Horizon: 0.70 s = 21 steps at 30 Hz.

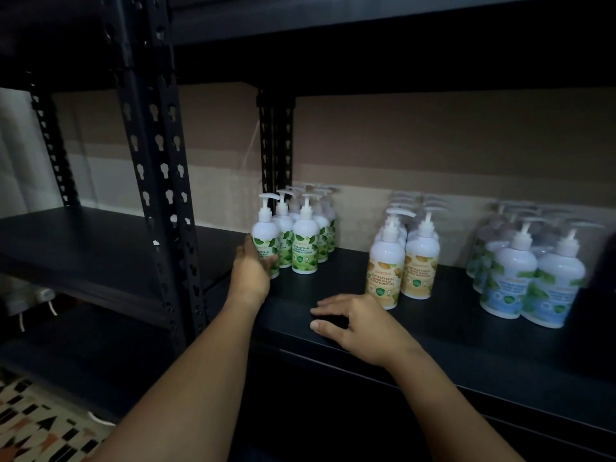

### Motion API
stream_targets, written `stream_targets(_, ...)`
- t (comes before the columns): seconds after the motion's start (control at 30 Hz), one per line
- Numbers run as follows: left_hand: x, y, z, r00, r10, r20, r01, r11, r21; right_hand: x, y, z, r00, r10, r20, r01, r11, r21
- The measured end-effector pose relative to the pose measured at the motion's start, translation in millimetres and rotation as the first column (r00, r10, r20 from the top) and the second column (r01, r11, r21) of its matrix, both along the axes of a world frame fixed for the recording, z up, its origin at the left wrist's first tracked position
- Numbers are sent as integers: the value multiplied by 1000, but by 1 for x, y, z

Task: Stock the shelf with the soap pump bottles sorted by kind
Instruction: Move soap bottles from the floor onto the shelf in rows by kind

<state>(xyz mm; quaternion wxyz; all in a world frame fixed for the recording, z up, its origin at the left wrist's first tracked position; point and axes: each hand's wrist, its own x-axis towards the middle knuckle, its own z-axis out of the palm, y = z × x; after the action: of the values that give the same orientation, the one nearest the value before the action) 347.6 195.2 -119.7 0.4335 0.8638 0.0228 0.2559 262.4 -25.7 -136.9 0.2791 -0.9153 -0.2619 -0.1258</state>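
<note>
From the head camera, my left hand [252, 265] is out ahead of me, its grip curled round the lower body of the front-left green-label bottle [265, 235], which stands upright on the shelf [466, 355]. Just right of that grip stands another green-label bottle [305, 243], and the rest of the green group [321, 225] runs back behind it toward the black upright post [276, 145].

My right hand [358, 325] lies flat on the shelf near its front edge, grip spread and relaxed, fingers pointing left, holding nothing. Just beyond and right of this grip stand the yellow-label bottles [401, 261] in two rows. Farther right, well apart from both grips, is the blue-label group [530, 275], blurred at the frame edge.

Left of my left arm, another shelf unit [83, 248] stands over patterned floor [36, 425].
</note>
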Motion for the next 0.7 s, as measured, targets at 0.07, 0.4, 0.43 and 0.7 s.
stream_targets(0.07, 0, 0, 0, 1000, -3, 8, 4, 1000, -3, 0, 0, 0, 1000, -1, 2, 1, 1000, 0)
stream_targets(0.4, -3, 1, -4, 999, -39, 27, 40, 999, -25, -1, 1, 1, 1000, -3, 5, 3, 1000, 4)
stream_targets(0.43, -3, 1, -4, 999, -46, 22, 47, 999, -26, -1, 1, 1, 1000, -4, 6, 4, 1000, 3)
stream_targets(0.7, 1, 3, -6, 997, -64, 35, 66, 996, -62, -2, 1, 2, 1000, -6, 9, 6, 1000, -15)
